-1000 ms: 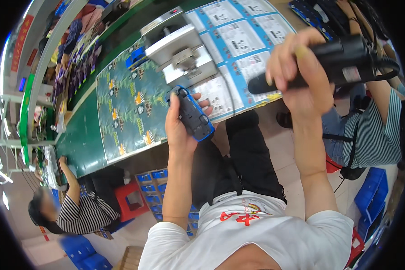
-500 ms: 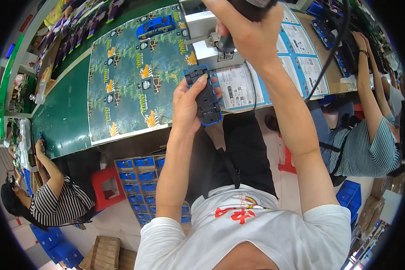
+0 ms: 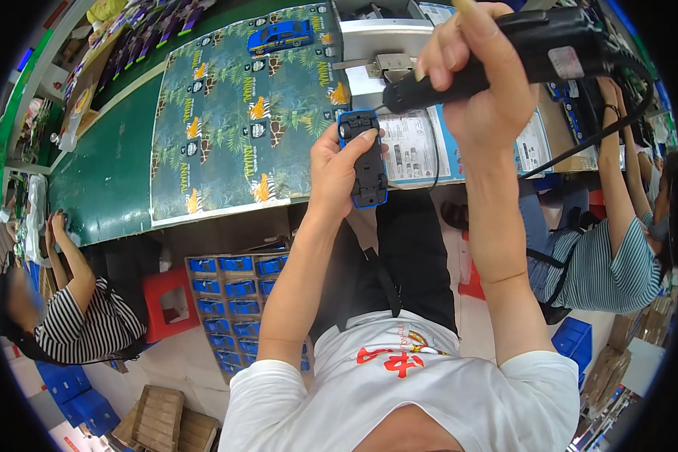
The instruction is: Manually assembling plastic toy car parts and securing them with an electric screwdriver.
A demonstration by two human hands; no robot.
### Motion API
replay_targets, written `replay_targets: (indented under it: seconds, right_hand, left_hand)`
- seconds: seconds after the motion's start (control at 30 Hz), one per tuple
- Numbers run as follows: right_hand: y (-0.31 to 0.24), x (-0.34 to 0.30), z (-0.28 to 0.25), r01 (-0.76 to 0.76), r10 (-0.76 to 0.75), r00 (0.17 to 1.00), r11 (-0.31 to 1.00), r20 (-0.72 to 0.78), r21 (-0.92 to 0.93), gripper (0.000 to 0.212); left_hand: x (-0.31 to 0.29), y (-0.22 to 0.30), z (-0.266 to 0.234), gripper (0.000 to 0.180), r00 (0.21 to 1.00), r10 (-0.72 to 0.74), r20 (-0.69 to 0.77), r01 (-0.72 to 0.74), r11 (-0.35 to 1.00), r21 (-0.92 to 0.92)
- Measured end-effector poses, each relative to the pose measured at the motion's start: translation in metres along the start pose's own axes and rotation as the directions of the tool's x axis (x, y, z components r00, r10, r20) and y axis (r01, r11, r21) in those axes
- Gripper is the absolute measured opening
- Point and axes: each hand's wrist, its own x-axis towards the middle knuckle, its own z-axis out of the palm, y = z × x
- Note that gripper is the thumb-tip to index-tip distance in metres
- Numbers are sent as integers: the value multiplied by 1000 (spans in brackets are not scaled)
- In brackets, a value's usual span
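The left hand [image 3: 340, 167] is clamped on a blue toy car [image 3: 370, 175] turned wheels-up, its thumb pressing the black base and its fingers wrapping the right side, just off the desk's near edge. The car looks light and stiff, with a smooth shell that might slip; pinching it across the sides seems the sure hold. The right hand [image 3: 491, 87], apart from the left, is wrapped around a black handheld power driver [image 3: 539, 44], which looks heavier and best held by its barrel. The driver's nose points left, near the car's far end; whether they touch, I cannot tell. A cable [image 3: 610, 148] trails off it.

Farther off, a metal machine [image 3: 380, 41], perhaps a screw feeder, stands on the green desk [image 3: 98, 188]. Left of it, another blue car [image 3: 280, 35] sits upright on a jungle-print sheet [image 3: 226, 124].
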Motion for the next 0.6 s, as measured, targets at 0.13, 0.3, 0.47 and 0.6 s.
replay_targets:
  seconds: [0.13,0.3,0.47,0.6]
  right_hand:
    - [23,2,-16,77,-80,973,997,217,19,12]
    - [37,-9,-14,182,-125,966,950,226,-253,11]
    - [50,-12,-15,302,-206,919,916,336,-264,14]
    - [48,-13,-17,295,-191,918,915,347,-276,14]
  left_hand:
    - [0,0,2,17,1000,0,-11,0,1000,13]
    - [-2,-2,3,18,1000,-1,1,1,1000,10]
    - [-6,0,5,19,999,37,-24,-37,999,-21]
    - [-6,-1,7,18,998,50,-33,-50,999,14]
